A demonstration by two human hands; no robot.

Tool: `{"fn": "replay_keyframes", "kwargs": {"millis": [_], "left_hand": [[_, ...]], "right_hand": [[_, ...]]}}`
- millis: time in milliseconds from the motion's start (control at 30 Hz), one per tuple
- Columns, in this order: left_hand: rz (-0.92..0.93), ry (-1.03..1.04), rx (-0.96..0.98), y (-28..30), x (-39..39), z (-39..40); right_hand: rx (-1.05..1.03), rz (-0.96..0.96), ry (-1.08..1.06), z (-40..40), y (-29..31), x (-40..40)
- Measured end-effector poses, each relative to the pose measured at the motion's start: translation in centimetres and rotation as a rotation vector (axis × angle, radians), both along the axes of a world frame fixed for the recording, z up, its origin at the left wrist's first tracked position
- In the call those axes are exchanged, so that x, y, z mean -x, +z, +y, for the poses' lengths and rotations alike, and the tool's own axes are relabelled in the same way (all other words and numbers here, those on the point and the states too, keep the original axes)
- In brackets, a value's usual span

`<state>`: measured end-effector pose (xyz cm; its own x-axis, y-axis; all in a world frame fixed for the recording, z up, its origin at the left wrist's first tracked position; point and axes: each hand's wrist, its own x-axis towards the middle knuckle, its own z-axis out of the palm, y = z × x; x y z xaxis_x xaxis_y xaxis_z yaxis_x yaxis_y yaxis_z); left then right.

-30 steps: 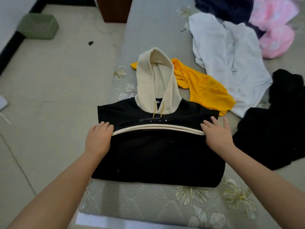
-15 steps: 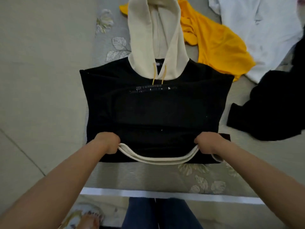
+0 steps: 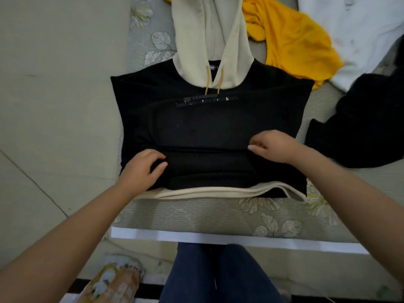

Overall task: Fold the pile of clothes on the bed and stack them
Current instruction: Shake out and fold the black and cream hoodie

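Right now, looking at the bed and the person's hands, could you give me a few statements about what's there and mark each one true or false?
1. The black hoodie has a cream hood. True.
2. Both hands rest on the hoodie's lower half. True: the left hand and the right hand are both on the black fabric.
3. The yellow garment lies on the floor. False: it lies on the bed, beside the hood.
4. The hood is tucked under the body. False: it lies spread out above the collar.
5. The cream hem lies at the near edge of the hoodie. True.
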<state>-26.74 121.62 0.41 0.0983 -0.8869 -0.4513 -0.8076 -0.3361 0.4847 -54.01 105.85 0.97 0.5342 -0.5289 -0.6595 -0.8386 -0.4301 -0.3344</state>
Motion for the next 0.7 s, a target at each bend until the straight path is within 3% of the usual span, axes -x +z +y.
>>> {"fn": "replay_keyframes", "kwargs": {"millis": [133,300,433,533,700], "left_hand": [[-0.049,0.017,0.173,0.1,0.9,-6.8],[-0.196,-0.028,0.281,-1.2,-0.2,-16.2],[-0.212,0.009,0.317,-3.3,-2.4,-22.5],[-0.095,0.198,0.213,-5.5,-3.8,-26.3],[0.212,0.48,0.122,-8.1,-5.3,-32.3]], "right_hand": [[0.107,-0.265,-0.322,-3.9,0.3,-3.4],[0.279,-0.131,-0.118,-10.7,-1.0,-7.1],[0.379,-0.141,-0.256,-16.4,-2.7,-9.6],[0.435,-0.268,-0.505,-20.9,-4.4,-11.3],[0.243,-0.427,-0.882,-27.5,-6.4,-14.0]]}}
